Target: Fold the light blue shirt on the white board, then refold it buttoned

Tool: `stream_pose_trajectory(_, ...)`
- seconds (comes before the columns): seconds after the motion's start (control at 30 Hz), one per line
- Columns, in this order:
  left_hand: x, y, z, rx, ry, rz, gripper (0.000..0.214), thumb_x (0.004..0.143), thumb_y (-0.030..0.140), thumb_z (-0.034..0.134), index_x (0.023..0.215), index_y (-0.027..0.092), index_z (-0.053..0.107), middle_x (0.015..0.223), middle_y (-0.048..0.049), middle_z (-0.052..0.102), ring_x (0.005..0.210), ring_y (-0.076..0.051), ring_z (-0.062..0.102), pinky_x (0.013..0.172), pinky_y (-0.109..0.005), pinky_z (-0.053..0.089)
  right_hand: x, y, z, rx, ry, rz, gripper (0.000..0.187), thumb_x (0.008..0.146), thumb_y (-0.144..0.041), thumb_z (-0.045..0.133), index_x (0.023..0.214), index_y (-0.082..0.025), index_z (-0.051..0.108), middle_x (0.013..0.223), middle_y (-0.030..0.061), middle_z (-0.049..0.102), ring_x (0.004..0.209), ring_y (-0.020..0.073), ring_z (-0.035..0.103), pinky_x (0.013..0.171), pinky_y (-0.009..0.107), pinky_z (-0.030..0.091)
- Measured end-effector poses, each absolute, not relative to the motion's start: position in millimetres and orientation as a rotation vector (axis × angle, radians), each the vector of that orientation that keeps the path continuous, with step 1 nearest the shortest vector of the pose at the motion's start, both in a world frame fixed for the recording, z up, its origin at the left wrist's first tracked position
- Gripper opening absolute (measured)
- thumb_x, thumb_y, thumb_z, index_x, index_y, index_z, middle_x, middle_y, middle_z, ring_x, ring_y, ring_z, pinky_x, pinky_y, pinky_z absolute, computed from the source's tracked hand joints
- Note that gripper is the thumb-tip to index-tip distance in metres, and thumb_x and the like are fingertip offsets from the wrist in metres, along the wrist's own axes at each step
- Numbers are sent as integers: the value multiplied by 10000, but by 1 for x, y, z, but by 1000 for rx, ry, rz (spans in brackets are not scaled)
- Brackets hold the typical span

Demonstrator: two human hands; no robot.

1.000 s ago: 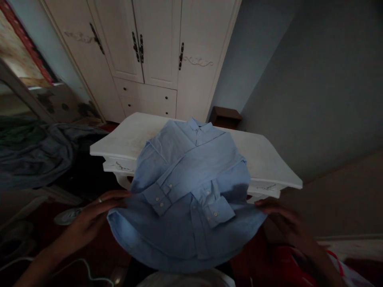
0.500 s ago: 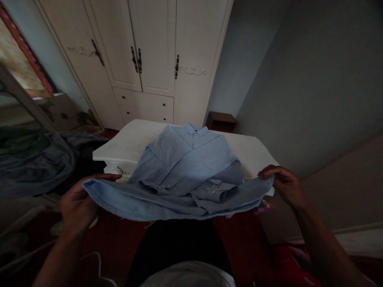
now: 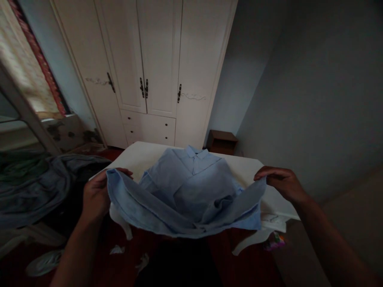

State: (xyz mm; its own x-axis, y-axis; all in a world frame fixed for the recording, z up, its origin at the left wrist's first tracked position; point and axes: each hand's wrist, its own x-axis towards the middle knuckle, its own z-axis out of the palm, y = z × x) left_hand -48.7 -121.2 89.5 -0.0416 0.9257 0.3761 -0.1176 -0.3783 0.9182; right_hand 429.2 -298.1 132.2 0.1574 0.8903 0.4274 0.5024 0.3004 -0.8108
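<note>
A light blue collared shirt point(image 3: 206, 189) lies front up on a white table point(image 3: 249, 169), its collar towards the far edge. Its sleeves are folded in over the body. My left hand point(image 3: 98, 193) pinches the left corner of the shirt's hem, and my right hand point(image 3: 279, 183) pinches the right corner. Between them the hem hangs in a sagging curve, lifted off the table's near side. One cuff rests bunched in the dip of the raised cloth. The fingertips behind the cloth are partly hidden.
A white wardrobe point(image 3: 158, 59) with dark handles stands beyond the table. A small brown cabinet point(image 3: 223, 139) is beside it. Piled clothes point(image 3: 38, 183) lie at the left. On the red floor are a shoe point(image 3: 44, 263) and a colourful packet point(image 3: 275, 242).
Both hands have come closer together and lifted the hem, so the cloth sags more in the middle. The cuffs have slid into the dip. The view has tilted up.
</note>
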Motion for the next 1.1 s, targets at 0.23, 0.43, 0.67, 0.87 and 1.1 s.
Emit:
stream_pose_trajectory(0.23,19,0,114,1647,956,1506,243,688,360,657,848,178,682,842,-25,701,778,-184,620,698,-272,498,474,-168,134,-1364,-1173,542,229,573,-287,778,782,-205,734,771,41,710,699,169,630,686,299,506)
stream_pose_trajectory(0.43,98,110,68,1902,1402,940,185,655,317,628,537,186,574,594,-35,603,791,-235,620,667,-268,441,502,-66,68,-1810,-1049,768,182,562,-201,677,741,-175,695,644,-3,657,595,117,545,550,220,427)
stream_pose_trajectory(0.67,79,142,27,1726,1404,848,183,492,288,752,614,198,651,584,-31,630,627,-207,606,578,-273,435,533,-82,21,-1885,-976,755,207,577,-221,665,771,-165,711,653,10,672,598,133,564,535,225,430)
stream_pose_trajectory(0.87,71,149,26,1547,1286,1032,375,554,387,757,834,151,676,681,-39,672,623,-162,597,580,-257,459,558,-97,22,-1811,-760,659,257,551,-223,704,800,-156,704,705,47,682,625,165,594,553,272,477)
stream_pose_trajectory(1.1,80,140,26,1439,1132,1215,487,644,501,704,973,146,651,821,-52,700,678,-138,607,630,-246,494,552,-102,15,-1651,-789,531,295,547,-254,664,834,-185,663,742,35,679,626,151,588,546,252,482)
